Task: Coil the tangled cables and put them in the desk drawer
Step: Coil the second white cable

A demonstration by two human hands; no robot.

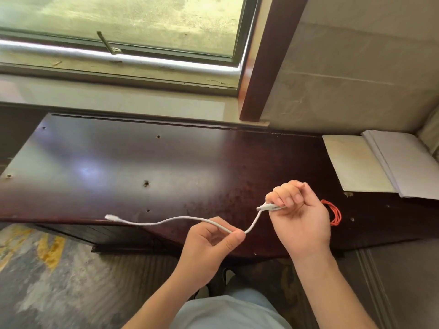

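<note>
We see one dark wooden worktop (pixel 166 162) beneath both hands. Beyond our right grip (pixel 299 210), far to its right, lie two stacks of white sheets (pixel 380 162). One white cable (pixel 185 219) hangs above the worktop's near edge: the right grip is curled closed around its plug end, and the left grip (pixel 213 238) pinches the cord between thumb and forefinger, the other fingers loosely curled. The cable's free end reaches well left of the left grip. One red cable (pixel 336 213), coiled, lies on the worktop just behind the right grip.
</note>
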